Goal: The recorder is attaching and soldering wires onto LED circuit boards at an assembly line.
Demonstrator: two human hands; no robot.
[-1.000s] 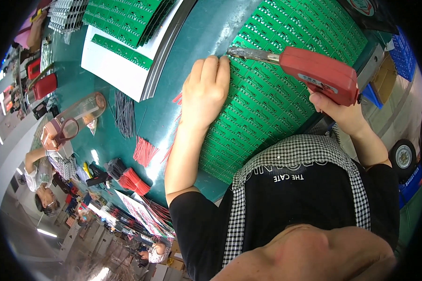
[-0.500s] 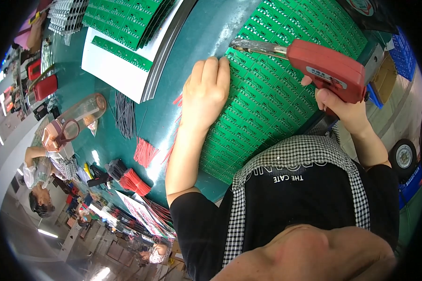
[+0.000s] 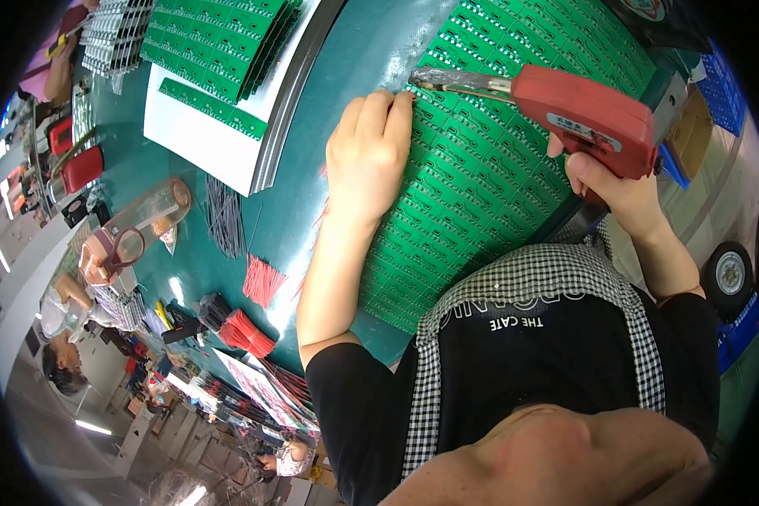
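Note:
My right hand (image 3: 603, 181) grips a red soldering gun (image 3: 586, 114), its fingers wrapped around the handle. The gun's dark, worn tip reaches left to the far left edge of a large layer of green circuit boards (image 3: 472, 194). Just beside that tip, my left hand (image 3: 369, 156) lies at the boards' left edge with its fingers bent together. A speck of red wire shows at its fingertips; the rest of the pinch is hidden under the hand. More red wires (image 3: 322, 173) stick out beside the left wrist, partly covered by the forearm.
Stacked green boards (image 3: 215, 42) rest on white sheets (image 3: 198, 143) at the far left. Grey wires (image 3: 223, 215), cut red wires (image 3: 263, 281) and a bundled red bunch (image 3: 246, 333) lie left of my arm, near a clear plastic bottle (image 3: 164, 202). Other people sit further left.
The soldering gun has shifted slightly left and up, its tip staying near the left fingertips. My left hand has moved up a little, and a red speck now shows at its fingertips.

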